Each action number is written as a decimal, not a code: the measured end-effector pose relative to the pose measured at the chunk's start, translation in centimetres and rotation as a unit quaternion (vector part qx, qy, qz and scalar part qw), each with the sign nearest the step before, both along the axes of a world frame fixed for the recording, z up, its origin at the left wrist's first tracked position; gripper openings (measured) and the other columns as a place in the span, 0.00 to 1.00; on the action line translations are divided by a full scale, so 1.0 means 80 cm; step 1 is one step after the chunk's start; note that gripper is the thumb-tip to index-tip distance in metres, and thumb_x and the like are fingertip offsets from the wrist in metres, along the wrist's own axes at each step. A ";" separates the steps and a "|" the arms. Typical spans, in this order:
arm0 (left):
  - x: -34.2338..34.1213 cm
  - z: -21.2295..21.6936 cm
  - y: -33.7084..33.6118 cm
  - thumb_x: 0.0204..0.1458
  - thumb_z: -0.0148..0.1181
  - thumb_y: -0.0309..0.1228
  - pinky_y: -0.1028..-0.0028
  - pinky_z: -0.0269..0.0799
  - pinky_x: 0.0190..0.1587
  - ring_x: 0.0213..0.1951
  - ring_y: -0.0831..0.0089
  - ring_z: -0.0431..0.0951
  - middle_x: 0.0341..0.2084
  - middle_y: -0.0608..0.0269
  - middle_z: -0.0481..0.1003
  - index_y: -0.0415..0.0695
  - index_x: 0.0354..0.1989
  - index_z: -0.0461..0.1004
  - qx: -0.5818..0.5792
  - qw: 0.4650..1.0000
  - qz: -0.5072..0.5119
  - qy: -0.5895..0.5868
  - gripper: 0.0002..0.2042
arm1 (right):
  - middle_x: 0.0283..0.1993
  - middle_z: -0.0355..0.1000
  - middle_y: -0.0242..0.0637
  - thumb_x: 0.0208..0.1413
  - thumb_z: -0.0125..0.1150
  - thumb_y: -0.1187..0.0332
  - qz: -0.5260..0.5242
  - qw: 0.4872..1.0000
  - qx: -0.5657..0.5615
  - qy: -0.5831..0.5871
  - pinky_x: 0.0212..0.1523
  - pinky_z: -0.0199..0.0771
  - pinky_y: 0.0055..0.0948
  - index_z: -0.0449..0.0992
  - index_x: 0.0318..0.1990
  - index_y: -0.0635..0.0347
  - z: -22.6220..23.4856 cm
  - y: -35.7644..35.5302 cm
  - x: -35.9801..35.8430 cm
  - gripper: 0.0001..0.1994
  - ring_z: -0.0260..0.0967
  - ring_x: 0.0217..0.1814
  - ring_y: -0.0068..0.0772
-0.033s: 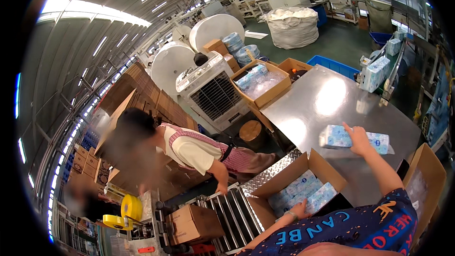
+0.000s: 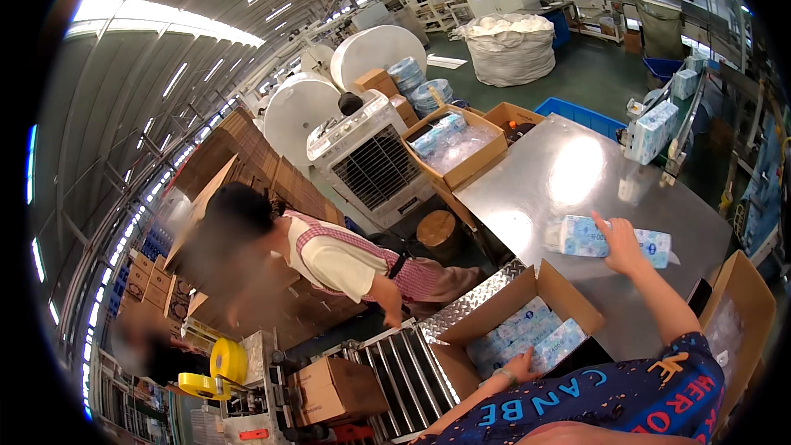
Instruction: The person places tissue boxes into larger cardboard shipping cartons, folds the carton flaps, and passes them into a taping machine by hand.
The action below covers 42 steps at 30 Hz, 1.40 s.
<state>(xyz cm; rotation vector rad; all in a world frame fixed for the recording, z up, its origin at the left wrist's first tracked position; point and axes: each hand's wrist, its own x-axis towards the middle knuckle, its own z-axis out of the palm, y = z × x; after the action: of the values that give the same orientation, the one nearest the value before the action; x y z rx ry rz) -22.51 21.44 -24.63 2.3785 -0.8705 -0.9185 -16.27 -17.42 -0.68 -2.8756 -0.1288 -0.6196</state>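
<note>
Nothing has moved: right hand (image 2: 620, 249) grasps tissue pack (image 2: 614, 241) on table (image 2: 527, 189); left hand (image 2: 517, 367), fingers loose, rests in open box (image 2: 527, 325), where packing calls for the pack next.

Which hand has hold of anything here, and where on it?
Right hand grips the blue-and-white tissue pack lying on the steel table, over its middle. Left hand is down in the open carton on the packs; a grip cannot be told.
</note>
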 end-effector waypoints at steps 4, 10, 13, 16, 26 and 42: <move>-0.015 -0.005 0.036 0.47 0.66 0.56 0.55 0.65 0.62 0.57 0.36 0.70 0.57 0.29 0.68 0.38 0.72 0.48 0.040 0.999 -0.013 -0.020 0.51 | 0.49 0.68 0.50 0.35 0.75 0.69 0.242 0.933 0.191 -0.184 0.52 0.69 0.46 0.58 0.72 0.49 0.135 0.137 -0.038 0.50 0.67 0.50 0.54; -0.027 -0.020 0.064 0.54 0.62 0.52 0.55 0.68 0.59 0.58 0.41 0.71 0.57 0.36 0.70 0.41 0.68 0.58 0.118 0.993 0.015 -0.014 0.38 | 0.48 0.68 0.51 0.37 0.72 0.69 0.429 0.893 0.140 0.000 0.47 0.70 0.47 0.52 0.75 0.41 0.058 0.266 -0.034 0.52 0.68 0.48 0.54; -0.038 -0.033 0.089 0.58 0.59 0.48 0.55 0.71 0.56 0.56 0.44 0.74 0.54 0.40 0.73 0.43 0.64 0.66 0.069 0.996 0.048 0.004 0.30 | 0.46 0.69 0.52 0.42 0.69 0.67 0.409 0.889 0.017 0.205 0.48 0.69 0.49 0.51 0.75 0.43 -0.028 0.301 -0.009 0.49 0.69 0.45 0.55; -0.027 0.121 0.044 0.60 0.57 0.44 0.58 0.74 0.50 0.46 0.46 0.79 0.44 0.41 0.79 0.44 0.61 0.69 -0.105 0.987 0.097 0.071 0.24 | 0.48 0.70 0.57 0.49 0.66 0.59 0.394 0.863 -0.052 0.311 0.52 0.69 0.52 0.53 0.74 0.45 -0.157 0.294 -0.017 0.43 0.70 0.48 0.59; 0.049 0.057 0.028 0.43 0.57 0.70 0.39 0.52 0.65 0.62 0.51 0.68 0.60 0.47 0.69 0.43 0.69 0.58 0.179 0.965 0.181 -0.064 0.51 | 0.41 0.77 0.50 0.50 0.61 0.59 0.159 0.983 0.095 -0.019 0.54 0.71 0.48 0.81 0.37 0.59 -0.045 0.108 0.176 0.14 0.74 0.48 0.51; 0.054 0.071 -0.013 0.44 0.61 0.66 0.48 0.57 0.63 0.62 0.50 0.66 0.60 0.49 0.69 0.51 0.71 0.54 0.227 0.958 0.138 -0.105 0.49 | 0.78 0.45 0.49 0.43 0.75 0.54 -0.196 0.969 0.108 0.101 0.58 0.72 0.54 0.76 0.52 0.61 -0.133 -0.188 0.154 0.30 0.37 0.80 0.53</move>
<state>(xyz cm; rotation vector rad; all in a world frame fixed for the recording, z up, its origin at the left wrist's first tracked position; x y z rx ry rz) -18.16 20.39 -18.98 2.9411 -0.4034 -0.8295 -3.92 -32.44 -11.33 -2.7404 0.5160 -0.3681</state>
